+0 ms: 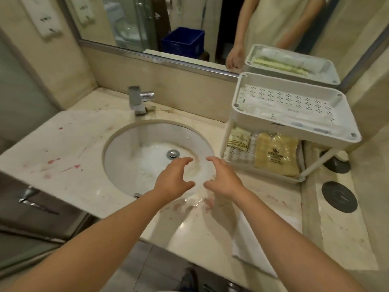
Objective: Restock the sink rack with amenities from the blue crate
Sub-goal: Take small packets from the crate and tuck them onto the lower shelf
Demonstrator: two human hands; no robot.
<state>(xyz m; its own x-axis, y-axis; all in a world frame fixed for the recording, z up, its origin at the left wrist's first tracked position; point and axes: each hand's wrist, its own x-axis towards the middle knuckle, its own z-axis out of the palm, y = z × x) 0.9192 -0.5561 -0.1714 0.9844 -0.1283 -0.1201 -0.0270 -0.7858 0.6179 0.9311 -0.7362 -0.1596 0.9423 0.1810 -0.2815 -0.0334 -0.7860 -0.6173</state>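
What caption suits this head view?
Left hand and right hand hover over the sink beside the rack holding amenity packets.

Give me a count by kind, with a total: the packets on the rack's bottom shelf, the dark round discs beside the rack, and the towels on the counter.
Packets: 2
Dark round discs: 2
Towels: 1
Total: 5

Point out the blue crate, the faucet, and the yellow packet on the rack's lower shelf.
blue crate [182,42]: head view, front wall, seen reflected in the mirror.
faucet [136,102]: head view, upright body.
yellow packet [275,154]: head view, printed middle.
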